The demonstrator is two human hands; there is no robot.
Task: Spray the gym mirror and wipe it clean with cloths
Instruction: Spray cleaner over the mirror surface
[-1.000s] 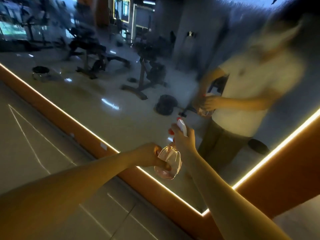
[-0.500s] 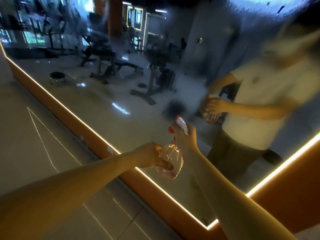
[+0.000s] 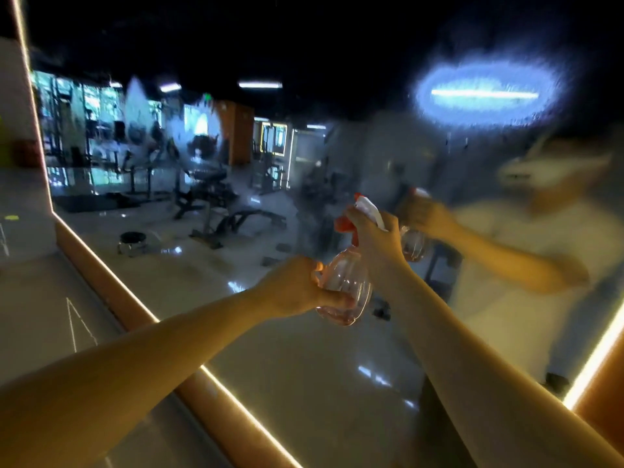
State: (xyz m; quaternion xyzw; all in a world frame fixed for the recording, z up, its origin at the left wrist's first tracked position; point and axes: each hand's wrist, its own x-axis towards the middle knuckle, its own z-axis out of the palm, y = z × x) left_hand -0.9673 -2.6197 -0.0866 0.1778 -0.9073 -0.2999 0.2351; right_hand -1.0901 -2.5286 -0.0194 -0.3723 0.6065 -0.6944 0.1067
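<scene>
- The bottle (image 3: 344, 285) stands nearly upright between both hands, close in front of the mirror (image 3: 236, 271).
- The right hand (image 3: 371, 238) wraps the neck from behind, fingers curled over the red trigger; how far the trigger is squeezed cannot be told.
- The left hand (image 3: 290, 292) grips the clear belly low down, from the left.
- The nozzle (image 3: 359, 199) points away from the person, at the glass ahead, so the right hand likely does the spraying.
- No cloth shows.
</scene>
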